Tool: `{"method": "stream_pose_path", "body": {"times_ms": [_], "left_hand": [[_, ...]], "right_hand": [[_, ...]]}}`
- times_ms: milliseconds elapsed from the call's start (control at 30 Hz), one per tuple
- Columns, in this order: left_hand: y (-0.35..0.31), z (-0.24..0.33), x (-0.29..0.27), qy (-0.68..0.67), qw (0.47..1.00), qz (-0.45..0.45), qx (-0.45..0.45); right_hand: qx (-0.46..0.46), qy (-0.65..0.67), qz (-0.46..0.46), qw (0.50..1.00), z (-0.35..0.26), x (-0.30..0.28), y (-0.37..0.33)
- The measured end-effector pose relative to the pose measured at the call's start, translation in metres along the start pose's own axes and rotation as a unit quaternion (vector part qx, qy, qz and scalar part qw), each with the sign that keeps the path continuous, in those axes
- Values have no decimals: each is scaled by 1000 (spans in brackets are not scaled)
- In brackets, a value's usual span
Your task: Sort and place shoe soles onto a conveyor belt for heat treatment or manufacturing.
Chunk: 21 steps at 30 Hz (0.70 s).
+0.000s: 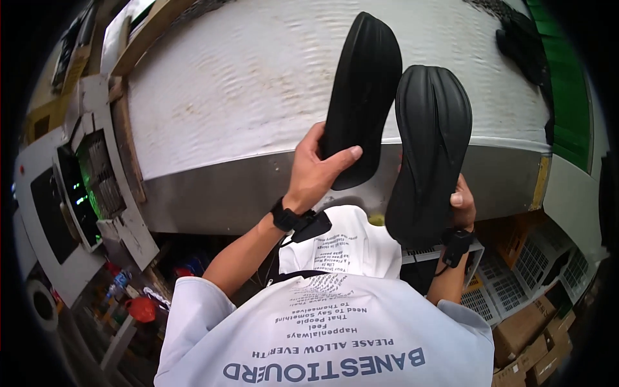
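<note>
Two black shoe soles with moulded grooves are held up side by side over the near edge of a white-covered table. My left hand (321,161) grips the left shoe sole (364,84) near its lower end, thumb across the face and the other fingers hidden behind. The right shoe sole (433,135) is in my right hand (463,205), which holds its lower right edge; most of those fingers are hidden behind it. The right sole sits a little lower and nearer to me, and the two nearly touch at their middles. Both wrists wear black straps with small black devices.
The white-covered table (219,84) has a metal front panel (213,200). Dark items (519,48) lie at its far right by a green surface (567,84). A machine with green lights (80,193) stands left. Plastic crates (503,290) and cardboard boxes (525,329) are low at right.
</note>
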State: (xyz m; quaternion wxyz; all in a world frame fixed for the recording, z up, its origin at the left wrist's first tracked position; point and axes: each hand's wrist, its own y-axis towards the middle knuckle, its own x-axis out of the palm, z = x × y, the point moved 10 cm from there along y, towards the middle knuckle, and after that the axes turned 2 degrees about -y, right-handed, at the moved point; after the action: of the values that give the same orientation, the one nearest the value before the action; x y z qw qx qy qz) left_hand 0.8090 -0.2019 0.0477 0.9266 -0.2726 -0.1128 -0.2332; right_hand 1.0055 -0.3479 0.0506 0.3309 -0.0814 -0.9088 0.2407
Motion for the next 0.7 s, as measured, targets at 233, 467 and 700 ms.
{"method": "stream_pose_path", "body": {"times_ms": [233, 467, 700], "left_hand": [[-85, 25, -77, 0, 993, 46, 107], [-155, 34, -147, -30, 977, 125, 167], [-231, 28, -202, -29, 952, 224, 207]], "right_hand": [[-4, -59, 30, 998, 55, 118, 6], [-18, -90, 1, 996, 84, 180, 5], [-19, -45, -98, 994, 102, 191, 9]]}}
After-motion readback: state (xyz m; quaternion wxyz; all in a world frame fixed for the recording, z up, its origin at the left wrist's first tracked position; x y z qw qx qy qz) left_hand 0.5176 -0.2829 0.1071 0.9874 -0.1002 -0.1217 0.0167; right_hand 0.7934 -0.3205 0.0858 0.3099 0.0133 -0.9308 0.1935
